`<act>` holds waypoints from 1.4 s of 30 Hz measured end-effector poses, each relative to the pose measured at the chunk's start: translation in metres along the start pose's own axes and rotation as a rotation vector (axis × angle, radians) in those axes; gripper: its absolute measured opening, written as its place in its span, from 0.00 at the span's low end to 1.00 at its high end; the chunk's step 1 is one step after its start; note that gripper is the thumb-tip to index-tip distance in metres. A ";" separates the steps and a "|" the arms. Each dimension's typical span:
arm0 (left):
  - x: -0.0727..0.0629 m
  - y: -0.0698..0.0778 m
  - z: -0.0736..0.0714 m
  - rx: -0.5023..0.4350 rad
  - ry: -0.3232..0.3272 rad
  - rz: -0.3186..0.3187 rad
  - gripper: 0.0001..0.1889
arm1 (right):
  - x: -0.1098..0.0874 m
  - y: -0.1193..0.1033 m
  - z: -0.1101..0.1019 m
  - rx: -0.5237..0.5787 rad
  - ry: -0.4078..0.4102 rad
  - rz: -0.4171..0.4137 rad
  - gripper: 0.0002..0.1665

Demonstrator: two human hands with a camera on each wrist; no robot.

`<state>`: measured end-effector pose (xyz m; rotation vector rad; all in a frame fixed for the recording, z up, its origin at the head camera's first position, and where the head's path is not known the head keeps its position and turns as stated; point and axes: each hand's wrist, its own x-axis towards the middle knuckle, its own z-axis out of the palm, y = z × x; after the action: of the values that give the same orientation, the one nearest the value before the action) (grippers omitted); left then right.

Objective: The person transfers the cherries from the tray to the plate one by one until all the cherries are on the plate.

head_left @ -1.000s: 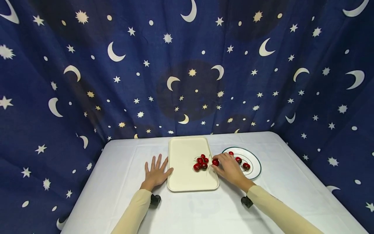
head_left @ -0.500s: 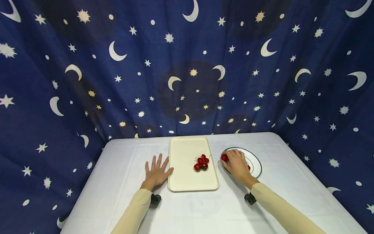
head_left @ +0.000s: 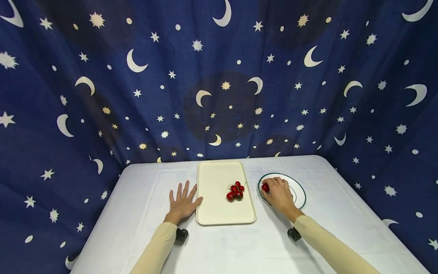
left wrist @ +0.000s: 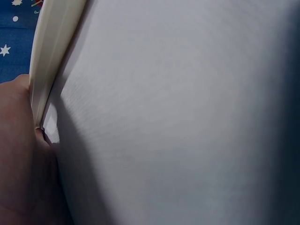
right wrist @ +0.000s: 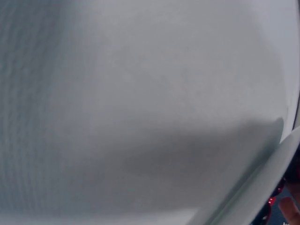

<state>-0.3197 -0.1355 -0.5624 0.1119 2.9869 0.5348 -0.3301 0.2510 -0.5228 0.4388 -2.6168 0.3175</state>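
My left hand lies flat on the white tablecloth with fingers spread. Its thumb rests against the left edge of a cream tray; the left wrist view shows the thumb at the tray's wall. My right hand is over the left part of a white plate with a green rim. Its thumb and fingers hold a dark red cherry, whose thin stem points left. In the right wrist view, dark red cherries and part of my fingers show past the plate's rim. The hand covers most of what lies on the plate.
Several red cherries with stems lie clustered on the tray's right half. The white-covered table extends around tray and plate. A dark blue curtain with moons and stars hangs behind and along both sides.
My right hand has carried the cherry rightward from the tray's right edge to the plate and lowered slightly. The left hand, the tray and its cherry cluster have stayed put.
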 end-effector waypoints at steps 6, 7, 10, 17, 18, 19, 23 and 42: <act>0.001 0.000 0.000 -0.003 0.003 -0.002 0.41 | 0.000 -0.001 -0.001 -0.010 0.000 -0.011 0.18; 0.001 0.000 0.000 0.000 0.004 -0.001 0.41 | 0.000 -0.001 -0.002 -0.009 0.001 -0.014 0.17; 0.001 0.000 -0.002 0.003 0.003 0.001 0.41 | 0.003 -0.004 -0.006 0.009 0.010 -0.023 0.16; -0.001 0.000 -0.006 -0.004 0.001 -0.008 0.41 | 0.017 -0.012 -0.008 0.044 0.017 -0.049 0.13; -0.002 0.000 -0.007 -0.004 -0.003 -0.012 0.41 | 0.019 -0.014 -0.007 0.054 0.008 -0.052 0.13; -0.002 0.000 -0.007 -0.005 -0.004 -0.013 0.41 | 0.020 -0.017 -0.006 0.062 0.002 -0.059 0.13; -0.002 0.000 -0.007 -0.014 0.001 -0.009 0.41 | 0.024 -0.027 0.000 0.085 -0.024 -0.103 0.15; 0.000 0.001 -0.001 -0.012 0.004 0.003 0.41 | 0.015 -0.054 0.013 0.109 -0.076 -0.241 0.14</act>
<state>-0.3196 -0.1350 -0.5608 0.1149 2.9878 0.5538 -0.3285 0.1936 -0.5188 0.8100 -2.5917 0.3699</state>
